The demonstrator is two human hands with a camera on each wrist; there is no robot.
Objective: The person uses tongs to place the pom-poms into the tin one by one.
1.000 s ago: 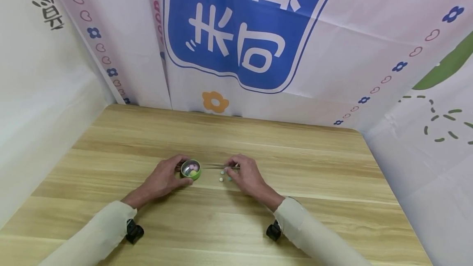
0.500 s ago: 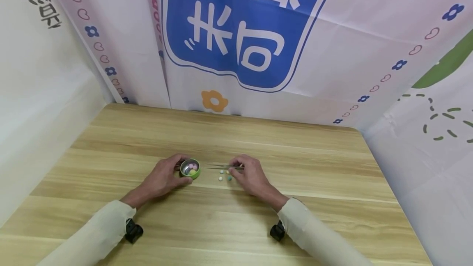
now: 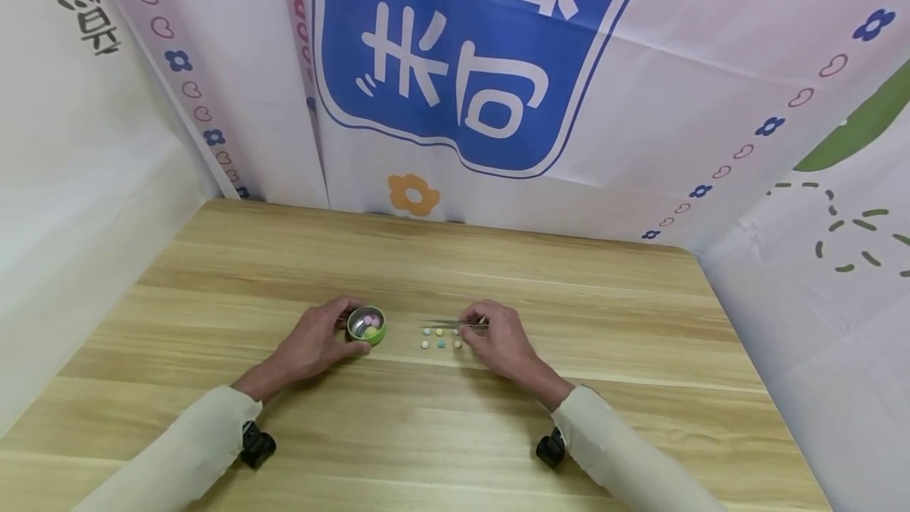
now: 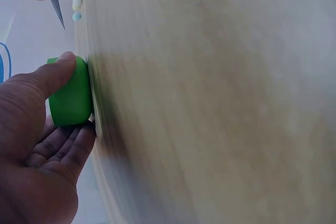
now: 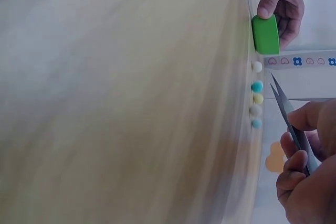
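As we look down from the head view, the left hand [image 3: 321, 340] grasps a small green tin [image 3: 366, 341], its thumb at the near side and its fingers at the far side. We find the tin upright on the wood-grained bench [image 3: 398, 433], with pink balls [image 3: 371, 321] and a yellow ball [image 3: 370, 332] inside. To its right, well apart, the right hand [image 3: 501, 340] pinches metal tweezers [image 4: 55, 4], whose tips point toward the tin and stand slightly apart.

Beside that hand we count six small balls on the bench in two rows: a pale blue one [image 3: 426, 332], a yellow one and one partly hidden by the fingers behind; a white one [image 3: 424, 344], a teal one [image 3: 441, 344] and a cream one [image 3: 458, 344] in front.
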